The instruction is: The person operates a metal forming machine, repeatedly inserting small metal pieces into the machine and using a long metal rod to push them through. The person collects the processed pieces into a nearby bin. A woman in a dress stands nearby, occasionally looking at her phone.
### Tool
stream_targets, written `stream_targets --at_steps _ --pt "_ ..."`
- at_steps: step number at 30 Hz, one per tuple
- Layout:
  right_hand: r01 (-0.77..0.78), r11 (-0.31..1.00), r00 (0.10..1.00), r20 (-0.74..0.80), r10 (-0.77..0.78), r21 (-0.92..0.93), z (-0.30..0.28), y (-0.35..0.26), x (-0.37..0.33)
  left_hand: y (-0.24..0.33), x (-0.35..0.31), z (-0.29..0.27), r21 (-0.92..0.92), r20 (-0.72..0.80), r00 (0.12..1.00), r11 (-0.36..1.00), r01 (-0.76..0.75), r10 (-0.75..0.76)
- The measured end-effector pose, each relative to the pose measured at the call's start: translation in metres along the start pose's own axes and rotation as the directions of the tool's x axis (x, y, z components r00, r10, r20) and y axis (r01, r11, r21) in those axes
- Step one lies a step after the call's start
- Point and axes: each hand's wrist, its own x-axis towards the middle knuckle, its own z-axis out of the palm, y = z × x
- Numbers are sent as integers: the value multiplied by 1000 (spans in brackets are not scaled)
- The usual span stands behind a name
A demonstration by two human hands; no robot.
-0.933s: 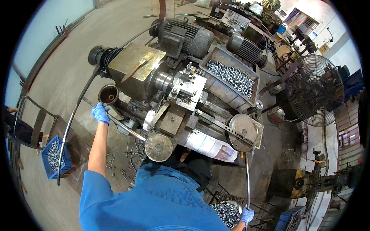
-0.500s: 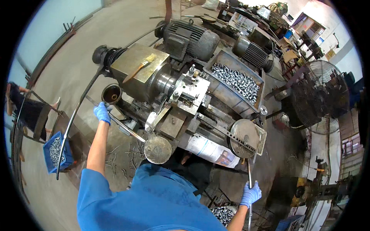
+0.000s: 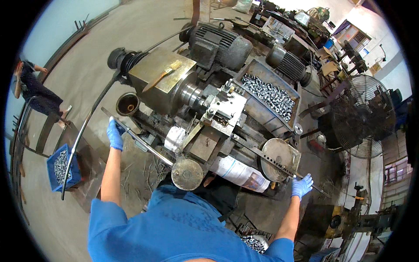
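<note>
Lever work underway, it seems: left hand (image 3: 115, 134) curled on a long lever (image 3: 150, 147) at nine o'clock; right hand (image 3: 302, 187) meeting a metal rod (image 3: 321, 191) at four, grip unclear! Next probably calls for steady control. Grey bin (image 3: 257, 112), two o'clock, and blue crate (image 3: 77, 174), past eight: both hold metal parts (image 3: 270, 95).

From my left hand (image 3: 115, 133), the metal cup (image 3: 128, 105) obstructs one o'clock and the curved pole (image 3: 78, 136) nine; floor (image 3: 132, 194) opens toward five. From my right hand (image 3: 302, 186), the round disc (image 3: 276, 158) blocks half past ten; eight o'clock lies free.
</note>
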Motion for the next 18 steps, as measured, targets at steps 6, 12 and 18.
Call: stream_targets --at_steps 6,12,18 --pt "212 961 970 -160 -184 179 39 20 -66 -80 17 -53 672 720 635 -54 -739 280" --pt "229 850 966 -219 -138 475 44 33 -118 -78 -19 -11 855 434 876 -210 -474 -209" --pt "399 618 917 -288 -276 678 -33 -8 -119 -92 -10 -23 710 620 748 -236 -664 -237"
